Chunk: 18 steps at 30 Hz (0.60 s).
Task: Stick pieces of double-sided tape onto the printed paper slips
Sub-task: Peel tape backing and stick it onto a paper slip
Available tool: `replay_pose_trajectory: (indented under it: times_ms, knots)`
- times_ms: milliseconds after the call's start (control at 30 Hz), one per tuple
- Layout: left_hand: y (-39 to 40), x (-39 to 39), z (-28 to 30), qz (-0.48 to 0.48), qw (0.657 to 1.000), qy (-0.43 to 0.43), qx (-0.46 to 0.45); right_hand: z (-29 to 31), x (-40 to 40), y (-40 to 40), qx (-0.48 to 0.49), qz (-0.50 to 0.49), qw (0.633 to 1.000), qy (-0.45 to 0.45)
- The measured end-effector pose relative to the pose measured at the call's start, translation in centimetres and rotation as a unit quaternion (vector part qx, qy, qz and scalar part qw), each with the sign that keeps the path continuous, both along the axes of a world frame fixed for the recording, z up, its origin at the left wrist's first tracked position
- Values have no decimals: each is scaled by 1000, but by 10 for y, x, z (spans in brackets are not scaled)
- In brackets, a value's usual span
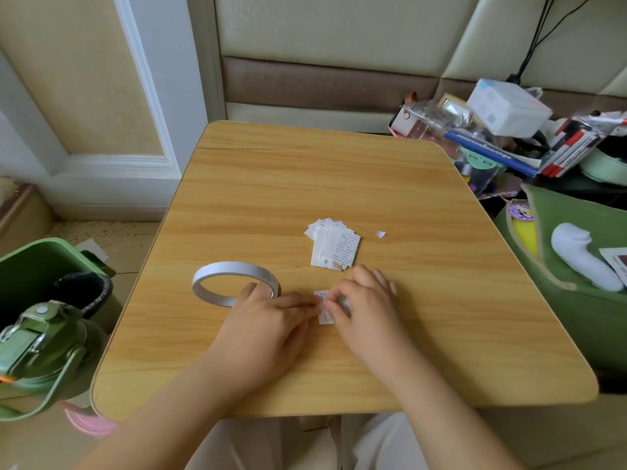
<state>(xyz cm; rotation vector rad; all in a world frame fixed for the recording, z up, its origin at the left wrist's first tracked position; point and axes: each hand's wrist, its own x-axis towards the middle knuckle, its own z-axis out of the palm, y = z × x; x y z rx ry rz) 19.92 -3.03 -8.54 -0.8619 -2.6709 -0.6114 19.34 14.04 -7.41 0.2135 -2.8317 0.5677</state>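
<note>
Wooden table [305, 184], tape roll [234, 286], slip pile [336, 245] beside both hands' fingers [305, 305] pinching one slip [324, 317].

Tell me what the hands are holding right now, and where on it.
Both hands hold one small paper slip on the table: the left hand at its left edge, the right hand at its right edge.

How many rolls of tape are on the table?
1. A single white ring-shaped roll of double-sided tape lies flat on the wooden table, just left of the person's left hand. None shows elsewhere, though the clutter beside the table could hide more.
</note>
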Motion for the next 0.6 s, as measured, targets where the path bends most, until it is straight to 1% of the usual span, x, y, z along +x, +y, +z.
replay_pose_trajectory:
  times_ms: [167, 233, 367, 467, 533, 600]
  knots:
    - [1, 0, -1, 3, 1000, 6, -1, 3, 1, 30, 34, -59, 998, -2]
    - [1, 0, 0, 5, 1000, 6, -2, 6, -1, 26, 46, -42, 998, -2]
    - [1, 0, -1, 6, 1000, -1, -2, 2, -1, 4, 12, 30, 999, -9]
    - [0, 1, -2, 6, 1000, -2, 4, -4, 3, 18, 13, 5, 1000, -6]
    - [1, 1, -2, 8, 1000, -1, 2, 0, 4, 35, 27, -25, 999, -13]
    - [2, 0, -2, 10, 1000, -1, 1, 6, 2, 42, 44, -31, 998, -24]
